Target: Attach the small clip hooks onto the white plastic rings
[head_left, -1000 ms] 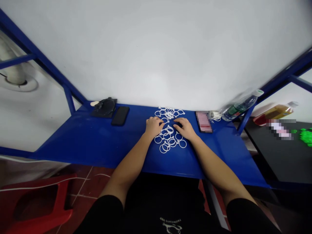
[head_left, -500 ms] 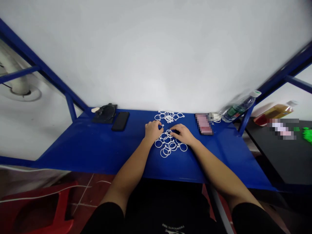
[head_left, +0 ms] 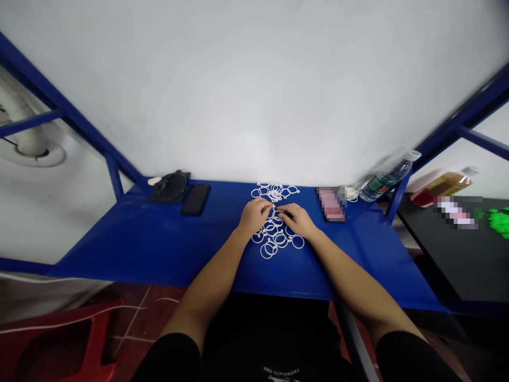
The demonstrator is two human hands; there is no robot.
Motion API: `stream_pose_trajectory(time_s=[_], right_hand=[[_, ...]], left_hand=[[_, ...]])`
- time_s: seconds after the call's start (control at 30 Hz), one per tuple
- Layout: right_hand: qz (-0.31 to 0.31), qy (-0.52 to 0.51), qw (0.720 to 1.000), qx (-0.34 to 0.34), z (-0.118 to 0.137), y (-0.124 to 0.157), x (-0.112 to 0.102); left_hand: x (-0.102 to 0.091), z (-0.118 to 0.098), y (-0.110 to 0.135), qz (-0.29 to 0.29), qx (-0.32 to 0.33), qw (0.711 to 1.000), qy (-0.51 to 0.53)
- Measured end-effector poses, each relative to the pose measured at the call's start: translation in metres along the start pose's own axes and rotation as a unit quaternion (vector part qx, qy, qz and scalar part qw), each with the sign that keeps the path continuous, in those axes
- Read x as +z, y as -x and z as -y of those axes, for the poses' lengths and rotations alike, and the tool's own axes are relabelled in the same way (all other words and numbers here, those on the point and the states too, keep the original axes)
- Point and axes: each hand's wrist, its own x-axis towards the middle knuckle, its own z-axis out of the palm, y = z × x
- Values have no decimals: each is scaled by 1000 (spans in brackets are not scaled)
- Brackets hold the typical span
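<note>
White rings lie in two groups on the blue surface: a far cluster by the wall and a near cluster closer to you. Between them, your left hand seems to pinch a single ring; your right hand is half-curled beside it, its grip impossible to tell. Several near rings remain unheld; whether the far ones are finished doesn't show.

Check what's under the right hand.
Blue tabletop and white rings show beside the right hand; one ring near the wrist is partly hidden by it. Whatever lies directly beneath the palm and curled fingers is covered, so can't tell.
</note>
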Motion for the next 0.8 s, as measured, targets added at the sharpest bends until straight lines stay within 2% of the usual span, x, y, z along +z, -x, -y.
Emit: stream_pose_trajectory(time_s=[0.1, 0.27, 0.53, 0.8], right_hand=[[-11, 2, 1000, -4, 5, 0, -2], [-28, 9, 999, -17, 14, -1, -7], [-42, 6, 999, -1, 15, 1, -6], [-41, 5, 999, -15, 15, 2, -7]], left_hand=[[1, -9, 1, -23, 28, 999, 18], [5, -16, 4, -1, 29, 1000, -5], [4, -20, 4, 1, 42, 999, 24], [6, -15, 2, 17, 52, 997, 51]])
